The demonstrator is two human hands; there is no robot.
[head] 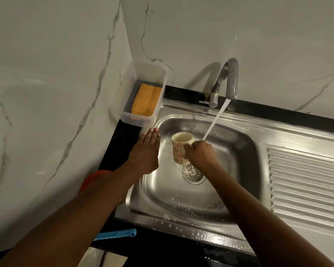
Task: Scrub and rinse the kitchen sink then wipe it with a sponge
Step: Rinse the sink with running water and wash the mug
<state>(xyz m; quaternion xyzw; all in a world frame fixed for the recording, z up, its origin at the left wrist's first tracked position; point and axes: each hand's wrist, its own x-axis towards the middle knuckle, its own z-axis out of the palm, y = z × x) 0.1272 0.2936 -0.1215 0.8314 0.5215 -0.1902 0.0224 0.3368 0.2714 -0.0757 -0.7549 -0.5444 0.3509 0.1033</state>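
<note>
My right hand (200,153) grips the mug (179,147) over the sink (239,143), water from the tap (229,78) landing on my knuckles; left hand (146,151) flat, fingers straight, over the sink's left rim.

Mug (182,147) near drain (193,173); open sink (239,157) rightward

Single feed on my end: head-worn wide-angle camera, looking forward and steeply down over the sink (181,199), close in. It faces the marble wall (239,26) behind the tap (232,74). The left hand (146,151) and right hand (201,153) sit near frame centre, arms entering from the bottom edge.
</note>
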